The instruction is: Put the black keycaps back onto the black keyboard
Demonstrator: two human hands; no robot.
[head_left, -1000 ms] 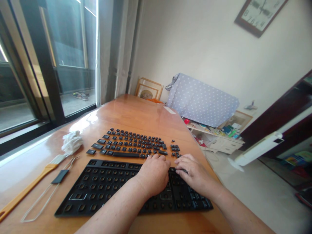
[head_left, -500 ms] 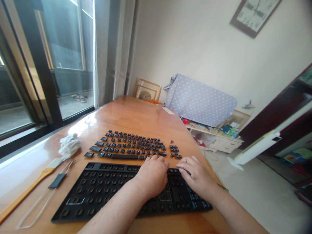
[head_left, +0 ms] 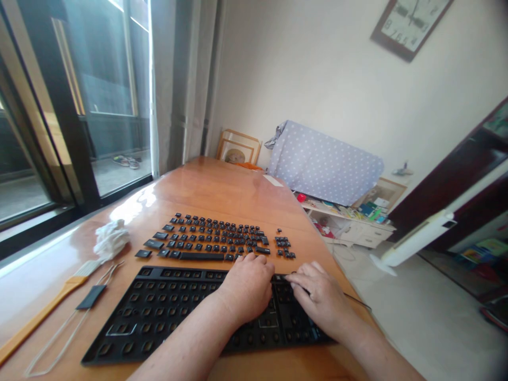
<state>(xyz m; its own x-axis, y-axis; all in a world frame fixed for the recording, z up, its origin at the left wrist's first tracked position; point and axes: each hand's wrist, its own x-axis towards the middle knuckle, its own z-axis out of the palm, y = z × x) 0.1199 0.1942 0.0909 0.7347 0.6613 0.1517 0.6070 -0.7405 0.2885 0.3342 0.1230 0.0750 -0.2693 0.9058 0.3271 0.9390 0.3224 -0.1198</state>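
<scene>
A black keyboard (head_left: 174, 312) with most of its keycaps off lies along the near side of the table. My left hand (head_left: 249, 286) holds it at the far edge, right of the middle, its fingers bent over that edge. At the upper right corner, by the number pad, my right hand (head_left: 317, 296) has thumb and fingers drawn together; whatever may be between them is hidden. Loose black keycaps (head_left: 210, 238) stand in rows behind the keyboard. A smaller group of keycaps (head_left: 283, 243) sits to their right.
On the left lie an orange-handled brush (head_left: 43, 317), a wire keycap puller (head_left: 92, 297) and a crumpled white cloth (head_left: 111, 239). A cable (head_left: 357, 301) runs off the table's right edge. Beyond stands a cabinet (head_left: 357, 233) beside something under a dotted cover (head_left: 325, 161).
My right hand has shifted slightly down at the keyboard's upper right, now covering more of the number pad. The left hand stays in the same place on the keyboard.
</scene>
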